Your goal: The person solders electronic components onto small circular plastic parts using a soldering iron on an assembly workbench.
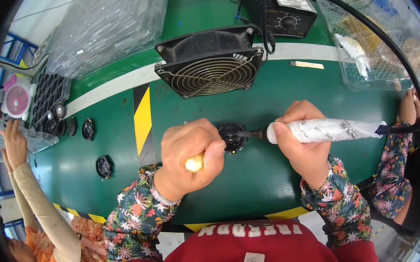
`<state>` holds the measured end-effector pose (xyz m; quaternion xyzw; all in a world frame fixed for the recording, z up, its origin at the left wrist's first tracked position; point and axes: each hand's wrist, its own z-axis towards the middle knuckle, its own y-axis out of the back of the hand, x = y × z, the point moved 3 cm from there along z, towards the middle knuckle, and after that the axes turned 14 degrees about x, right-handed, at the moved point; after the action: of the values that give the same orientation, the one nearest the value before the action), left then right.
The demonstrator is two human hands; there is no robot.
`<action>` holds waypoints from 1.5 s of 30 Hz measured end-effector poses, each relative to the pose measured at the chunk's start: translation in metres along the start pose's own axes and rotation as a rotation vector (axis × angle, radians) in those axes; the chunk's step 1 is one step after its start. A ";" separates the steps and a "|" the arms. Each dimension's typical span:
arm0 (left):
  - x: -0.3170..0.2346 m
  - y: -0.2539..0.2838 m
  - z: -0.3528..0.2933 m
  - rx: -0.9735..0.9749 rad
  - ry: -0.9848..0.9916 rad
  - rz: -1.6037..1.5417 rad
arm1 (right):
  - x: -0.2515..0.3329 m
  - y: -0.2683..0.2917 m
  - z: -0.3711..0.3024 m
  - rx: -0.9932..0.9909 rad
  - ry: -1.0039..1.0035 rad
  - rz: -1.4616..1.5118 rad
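Held in my right hand (302,140) is a soldering iron (328,128), its handle wrapped in white film and a thick black cable running from its end. The iron's tip points left and reaches a small round black housing (232,135) on the green bench. My left hand (189,155) is closed in a fist beside that housing. A rounded yellow end (194,163) sticks out of the fist. The rest of this object is hidden by my fingers, so its kind cannot be told. Part of the housing's left side is behind my left hand.
A black fan (212,70) stands just beyond the housing. Further back is a black power unit (284,10) with a dial. Clear plastic trays (109,27) are stacked at back left; another clear tray (367,83) sits right. More black housings (104,167) lie left. Co-workers sit at both sides.
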<state>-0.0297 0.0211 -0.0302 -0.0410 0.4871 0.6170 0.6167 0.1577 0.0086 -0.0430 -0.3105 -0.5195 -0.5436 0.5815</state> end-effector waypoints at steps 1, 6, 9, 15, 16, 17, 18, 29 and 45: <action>0.000 0.000 0.000 0.001 0.000 0.002 | 0.000 0.000 0.000 0.002 0.000 0.001; 0.000 0.000 0.001 0.002 0.004 -0.004 | 0.000 0.000 0.000 0.001 -0.001 -0.026; 0.000 0.000 0.001 0.003 0.006 -0.001 | 0.001 0.001 0.000 0.015 0.011 -0.071; -0.001 0.000 0.001 0.001 0.013 0.000 | 0.007 -0.001 0.002 0.056 0.094 -0.215; -0.001 0.000 0.002 -0.003 0.013 -0.001 | 0.008 -0.001 0.002 0.053 0.113 -0.228; -0.001 0.000 0.002 -0.002 0.014 -0.001 | 0.008 -0.001 0.002 0.053 0.113 -0.228; -0.001 -0.001 0.002 -0.005 0.012 0.001 | 0.008 -0.001 0.002 0.057 0.115 -0.236; -0.004 0.000 0.000 0.055 0.062 0.031 | 0.008 -0.001 0.001 0.048 0.110 -0.251; -0.001 0.001 0.001 0.073 0.066 0.014 | 0.005 0.000 0.001 -0.035 0.078 -0.109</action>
<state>-0.0299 0.0215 -0.0283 -0.0354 0.5297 0.6013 0.5972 0.1570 0.0082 -0.0380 -0.2704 -0.5031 -0.5952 0.5652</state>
